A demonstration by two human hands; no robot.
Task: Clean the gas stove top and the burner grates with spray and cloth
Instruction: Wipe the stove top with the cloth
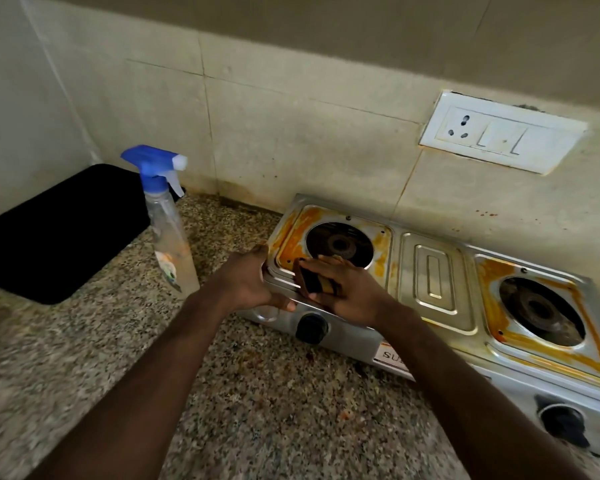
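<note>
Both grips show in my head view: left grip curls over the stove corner; right grip pinches the scrub pad against the steel beside the left burner. I'd judge the pad soft and light (hold its edges). The spray bottle stands on the tabletop, near the stove.

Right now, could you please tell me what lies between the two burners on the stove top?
In the head view, only the raised rectangular centre panel lies between the left burner and the right burner; nothing rests on it.
</note>
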